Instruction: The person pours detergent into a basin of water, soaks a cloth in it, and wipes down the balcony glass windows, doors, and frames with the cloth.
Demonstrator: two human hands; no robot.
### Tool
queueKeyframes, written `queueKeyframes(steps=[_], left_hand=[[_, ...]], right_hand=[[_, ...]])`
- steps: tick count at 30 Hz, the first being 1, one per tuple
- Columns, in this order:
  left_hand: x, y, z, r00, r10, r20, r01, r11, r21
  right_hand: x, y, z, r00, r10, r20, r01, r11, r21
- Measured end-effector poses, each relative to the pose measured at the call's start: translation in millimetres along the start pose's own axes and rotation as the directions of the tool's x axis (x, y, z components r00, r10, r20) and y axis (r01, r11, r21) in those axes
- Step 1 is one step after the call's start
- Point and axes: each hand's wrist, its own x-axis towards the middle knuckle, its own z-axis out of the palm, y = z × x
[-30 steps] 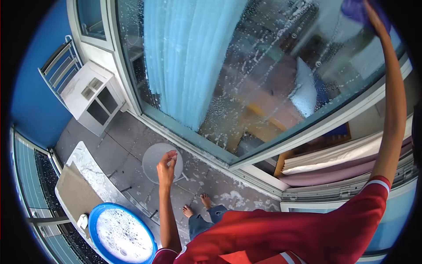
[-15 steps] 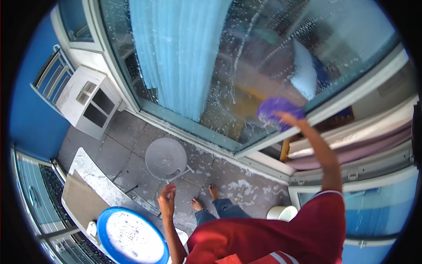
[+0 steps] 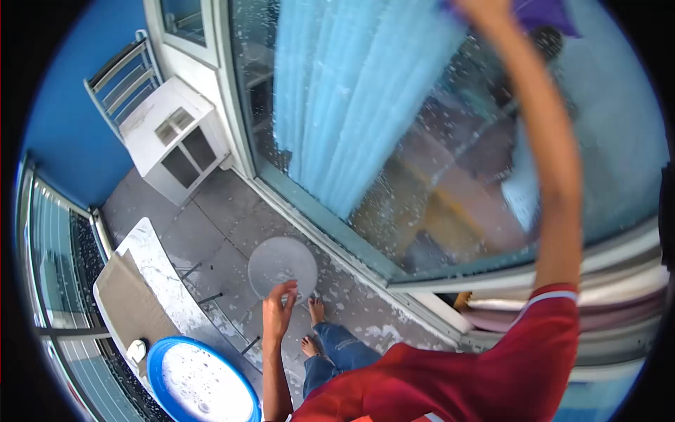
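Observation:
My right hand (image 3: 486,10) is raised high at the top edge of the view, pressing a purple cloth (image 3: 547,15) to the wet window pane (image 3: 450,169). Part of that hand is cut off by the frame. Drops and soapy streaks dot the glass, with a light blue curtain (image 3: 337,98) behind it. Low in front of my body, my left hand (image 3: 278,309) hangs in the air with loosely bent fingers apart, holding nothing. It overlaps the near edge of a round grey stool (image 3: 281,257) from this viewpoint.
A blue basin (image 3: 156,383) of suds stands on a white table (image 3: 151,243), beside a brown mat (image 3: 133,299) and a small white object (image 3: 136,350). A white cabinet (image 3: 151,148) and grey rack (image 3: 126,74) occupy the far corner. Foam patches the tiled floor (image 3: 225,204).
My right hand has swept the purple cloth from the pane's lower edge up to the top. The view has shifted, and my left hand stays low near the stool.

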Motion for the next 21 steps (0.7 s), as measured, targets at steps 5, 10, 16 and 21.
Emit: queueKeyframes(steps=[5, 10, 16, 21], left_hand=[[11.5, -17.9, -5.5, 0.996, 0.015, -0.091, -0.008, 0.997, 0.078], [23.1, -40.6, -20.9, 0.976, -0.07, -0.207, 0.072, 0.997, 0.003], [68.3, -106.9, 0.3, 0.987, -0.148, -0.063, 0.139, 0.982, -0.131], [90.1, -191.3, 7.6, 0.951, -0.28, -0.129, 0.272, 0.959, -0.08]], right_hand=[[-148.8, -247.8, 257.4, 0.88, -0.468, 0.074, -0.136, -0.1, 0.986], [-126.8, -252.5, 212.2, 0.665, -0.645, 0.376, -0.385, 0.135, 0.913], [90.9, -43.3, 62.1, 0.779, -0.308, -0.546, 0.626, 0.419, 0.657], [230.8, 96.6, -94.1, 0.647, 0.002, -0.762, 0.3, 0.918, 0.257]])
